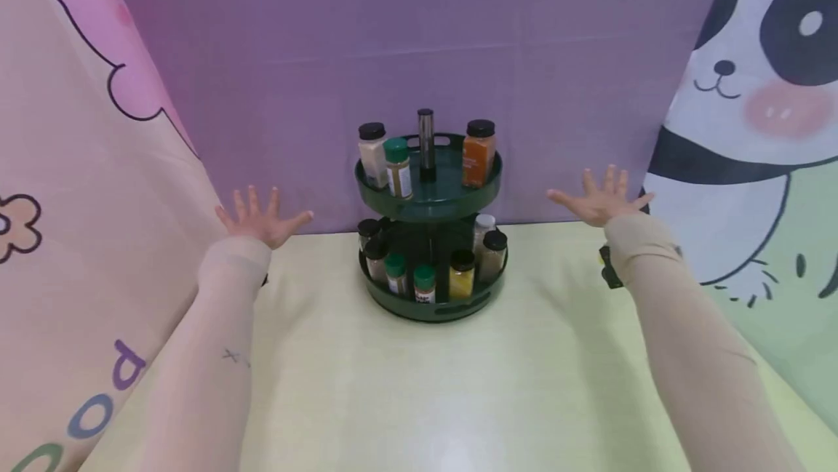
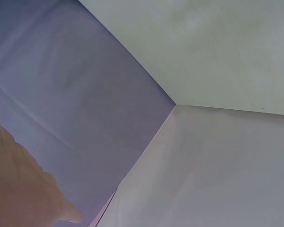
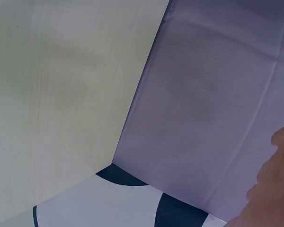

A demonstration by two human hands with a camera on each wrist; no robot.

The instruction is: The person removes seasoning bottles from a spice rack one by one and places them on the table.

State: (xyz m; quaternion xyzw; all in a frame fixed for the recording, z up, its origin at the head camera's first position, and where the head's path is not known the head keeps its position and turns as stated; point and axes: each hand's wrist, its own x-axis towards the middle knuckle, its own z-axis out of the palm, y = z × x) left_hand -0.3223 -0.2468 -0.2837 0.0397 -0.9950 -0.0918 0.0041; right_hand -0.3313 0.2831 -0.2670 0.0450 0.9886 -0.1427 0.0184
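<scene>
Head view: my left hand and right hand spread empty, best held steady, clear of the two-tier spice turntable between them.

The rack blocks the far middle of the table, the purple cloth behind it. Passage is free on its near side, and left and right toward the left hand and right hand. The upper tray has a gap between the jars, bounded by the post; it also roofs the lower tray.
</scene>
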